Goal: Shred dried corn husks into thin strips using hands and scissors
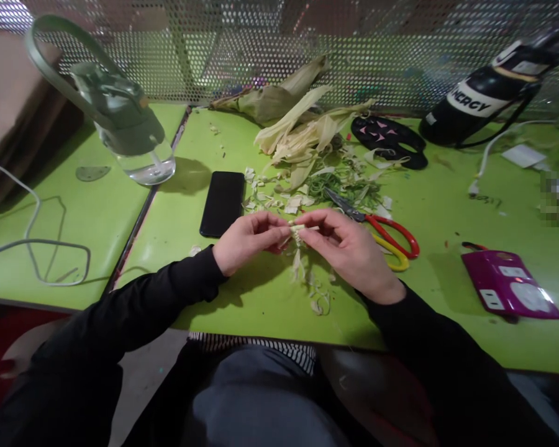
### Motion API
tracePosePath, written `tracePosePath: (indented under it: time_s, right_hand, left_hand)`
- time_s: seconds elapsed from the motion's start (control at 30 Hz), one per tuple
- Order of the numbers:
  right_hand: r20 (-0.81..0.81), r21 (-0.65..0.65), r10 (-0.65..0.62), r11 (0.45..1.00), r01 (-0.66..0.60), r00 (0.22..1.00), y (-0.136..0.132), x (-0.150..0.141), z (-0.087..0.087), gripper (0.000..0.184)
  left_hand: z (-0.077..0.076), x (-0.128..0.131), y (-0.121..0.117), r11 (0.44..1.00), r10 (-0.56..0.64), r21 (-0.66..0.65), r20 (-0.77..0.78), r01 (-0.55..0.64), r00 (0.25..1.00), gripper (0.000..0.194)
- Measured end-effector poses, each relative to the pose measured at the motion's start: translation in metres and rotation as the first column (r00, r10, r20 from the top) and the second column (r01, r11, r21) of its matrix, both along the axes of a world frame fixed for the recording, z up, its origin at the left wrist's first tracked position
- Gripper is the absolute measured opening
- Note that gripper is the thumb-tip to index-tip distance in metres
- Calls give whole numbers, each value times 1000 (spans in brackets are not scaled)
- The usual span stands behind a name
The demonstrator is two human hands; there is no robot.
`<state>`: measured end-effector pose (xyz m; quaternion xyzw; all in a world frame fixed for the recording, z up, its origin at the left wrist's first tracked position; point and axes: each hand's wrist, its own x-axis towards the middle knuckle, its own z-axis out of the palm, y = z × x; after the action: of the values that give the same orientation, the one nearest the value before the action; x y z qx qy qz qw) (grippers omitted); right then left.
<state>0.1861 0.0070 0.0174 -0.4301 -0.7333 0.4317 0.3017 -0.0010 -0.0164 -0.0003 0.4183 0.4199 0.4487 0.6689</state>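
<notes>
A: With the phone (222,204) serving as landmark, what is lying nearest?

B: Pale curls (320,304) are lying nearer than the phone and to its right. Just beyond them, also right of the phone, the left hand (251,241) and right hand (354,253) are both grasping one pale, stick-like plant piece (311,228), each pinching it between thumb and fingers.

A: Why two pinches?

B: Presumably the piece is being steadied from both sides, being slim.

A: And farther off?

B: Scissors (370,218) are resting well right of the phone, handles beside the right hand, probably favouring easy reach. Green trimmings (363,189) are lying around the blades. Husks (302,139) are occupying the space beyond the phone, rightward, apparently leaving the hands room.
</notes>
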Motion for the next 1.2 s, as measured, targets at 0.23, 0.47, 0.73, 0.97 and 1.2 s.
tracePosePath:
  time_s: [0.23, 0.47, 0.73, 0.97, 1.2]
  right_hand:
    - [-265, -417, -67, 907, -52, 962, 3, 0, 0, 16]
    - [-346, -585, -146, 806, -91, 927, 0, -2, -1, 14]
    - [-402, -530, -166, 844, -81, 900, -5, -7, -6, 14]
    - [-410, -488, -154, 870, -74, 899, -11, -8, -3, 15]
    - [-473, -461, -148, 882, -101, 868, -12, -8, -3, 14]
  left_hand:
    - [-3, -4, -1, 955, -7, 290, -192, 64, 981, 27]
    - [9, -7, -4, 836, 171, 520, -548, 173, 819, 22]
    - [2, -8, -9, 761, 288, 615, -604, 205, 743, 19]
    - [5, -10, -9, 769, 278, 602, -617, 215, 736, 11]
    - [0, -12, -6, 523, 428, 804, -536, 285, 727, 12]
